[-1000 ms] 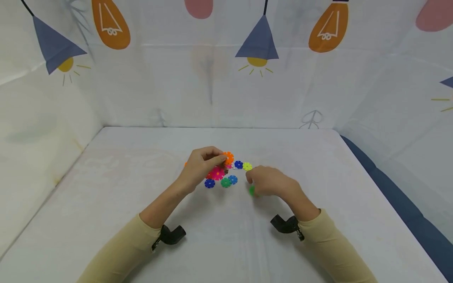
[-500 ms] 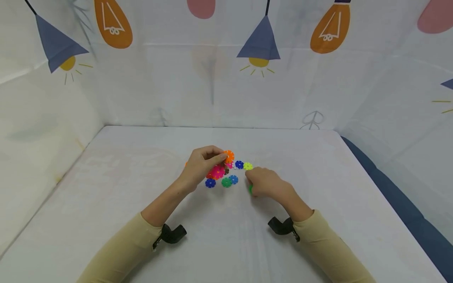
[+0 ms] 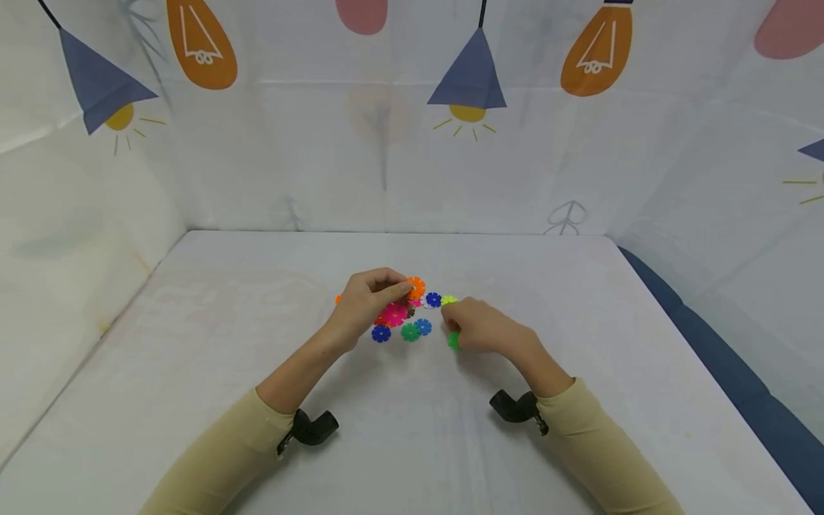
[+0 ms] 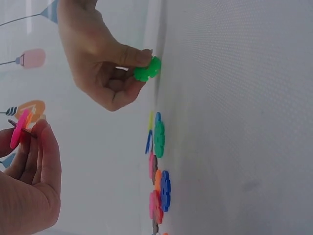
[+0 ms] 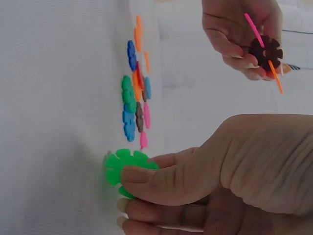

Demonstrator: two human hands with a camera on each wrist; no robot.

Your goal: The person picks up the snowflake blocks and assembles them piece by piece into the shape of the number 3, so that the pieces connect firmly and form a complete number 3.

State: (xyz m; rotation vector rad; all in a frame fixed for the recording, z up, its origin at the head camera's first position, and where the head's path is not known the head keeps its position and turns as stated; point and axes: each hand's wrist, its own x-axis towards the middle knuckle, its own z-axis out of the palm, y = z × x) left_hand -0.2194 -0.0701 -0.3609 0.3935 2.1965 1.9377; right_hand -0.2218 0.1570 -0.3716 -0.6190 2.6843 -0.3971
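My left hand (image 3: pixel 367 304) pinches several joined notched plastic discs. In the right wrist view a brown disc (image 5: pixel 266 51) sits crosswise between a pink disc (image 5: pixel 253 28) and an orange disc (image 5: pixel 275 76), both seen edge-on. To its right, my right hand (image 3: pixel 483 327) pinches a single bright green notched disc (image 5: pixel 128 161) between thumb and fingers, apart from the left hand's discs. Between and below the hands lies a loose group of similar discs on the table, among them a darker green disc (image 3: pixel 410 332), a dark blue disc (image 3: pixel 381 334) and a pink disc (image 3: pixel 395 315).
A light blue disc (image 3: pixel 423 327) lies against the darker green one. Near the right hand's fingers is a yellow disc (image 3: pixel 448 301), beside another dark blue disc (image 3: pixel 433 300). The white table (image 3: pixel 412 443) reaches back to a printed curtain (image 3: pixel 322 157).
My right hand has shifted slightly left with the green disc, which shows more below the fingers and now partly covers the yellow disc with the hand. My left hand stays nearly still.
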